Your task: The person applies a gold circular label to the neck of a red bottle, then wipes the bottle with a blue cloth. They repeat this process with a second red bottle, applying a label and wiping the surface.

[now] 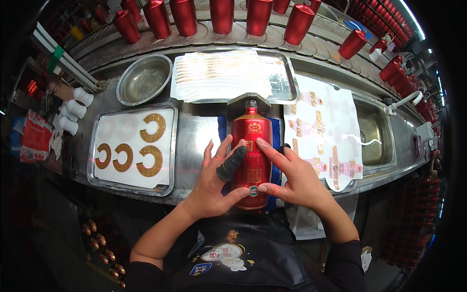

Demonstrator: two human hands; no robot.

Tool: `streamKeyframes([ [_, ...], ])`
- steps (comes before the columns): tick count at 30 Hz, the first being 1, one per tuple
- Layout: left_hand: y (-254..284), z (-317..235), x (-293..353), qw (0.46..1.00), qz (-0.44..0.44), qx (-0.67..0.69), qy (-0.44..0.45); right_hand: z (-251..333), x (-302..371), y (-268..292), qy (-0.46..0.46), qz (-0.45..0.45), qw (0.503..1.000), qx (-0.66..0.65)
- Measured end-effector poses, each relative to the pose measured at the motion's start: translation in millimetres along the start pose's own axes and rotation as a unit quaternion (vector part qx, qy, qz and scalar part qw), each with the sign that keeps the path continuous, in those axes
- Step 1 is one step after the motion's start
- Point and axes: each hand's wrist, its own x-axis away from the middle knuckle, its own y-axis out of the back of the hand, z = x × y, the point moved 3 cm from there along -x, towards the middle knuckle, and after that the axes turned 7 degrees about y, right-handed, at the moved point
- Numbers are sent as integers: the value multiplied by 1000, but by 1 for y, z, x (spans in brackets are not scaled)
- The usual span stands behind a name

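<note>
A red bottle with gold decals and a dark neck lies face up, its neck pointing away from me. Near its base is a small round green-and-white sticker. My left hand rests along the bottle's left side, fingers spread, its thumb tip beside the sticker. A black finger cot covers one of its fingers. From the other side my right hand reaches over, index fingertip on the upper body and thumb tip at the sticker's right. Its other fingers are partly hidden; one wears a black cover.
Gold C-shaped decals lie on a tray at left. Behind it stands a metal bowl. A tray holds gold-striped sheets. Decal sheets lie at right, beside a sink. Red bottles line a conveyor.
</note>
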Motion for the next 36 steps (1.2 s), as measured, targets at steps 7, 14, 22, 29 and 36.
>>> streamKeyframes([
  [7, 2, -5, -8, 1000, 2, -4, 1, 2, -5, 5, -6, 8, 1000, 16],
  [14, 1, -4, -12, 1000, 9, -27, 12, -4, -9, 4, -7, 7, 1000, 12],
  [22, -1, -2, -11, 1000, -8, -8, 10, -4, -10, 2, -14, 7, 1000, -13],
  [29, 2, -2, -10, 1000, -18, -12, -8, 0, -8, 6, 13, -42, 999, -24],
  [36, 0, 1, -11, 1000, -15, -24, -6, 3, -9, 5, 2, -26, 1000, -6],
])
